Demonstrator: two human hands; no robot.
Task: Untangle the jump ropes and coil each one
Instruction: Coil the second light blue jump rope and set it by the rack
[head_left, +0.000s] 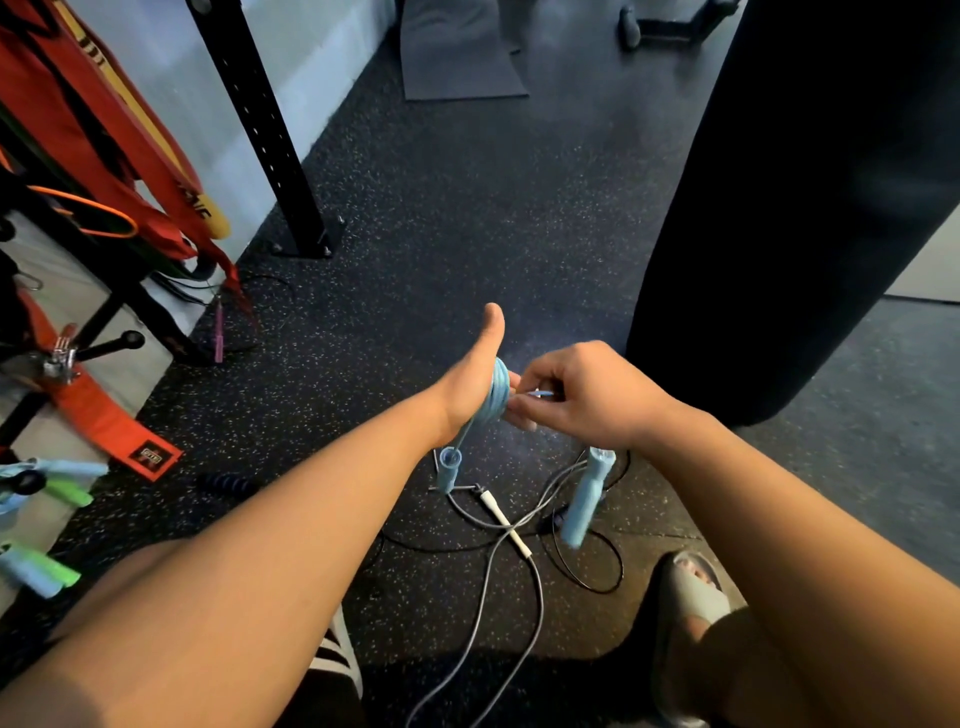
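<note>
A light blue jump rope (497, 395) is wound in several turns around my left hand (475, 379), whose thumb points up. My right hand (576, 389) pinches the rope's free end right beside the coil. One blue handle (449, 469) hangs below my left wrist, and the other blue handle (586, 500) dangles under my right hand. On the floor beneath lie a grey rope with a white handle (506, 522) and a thin black rope (597, 566), crossing each other in loose loops.
A black punching bag (800, 208) hangs at the right. A black rack post (270, 135) and red and yellow bands (119, 145) are at the left. Blue and green handles (47, 571) lie at the lower left, a pink handle (218, 332) near the rack. My sandalled foot (685, 592) is near the ropes.
</note>
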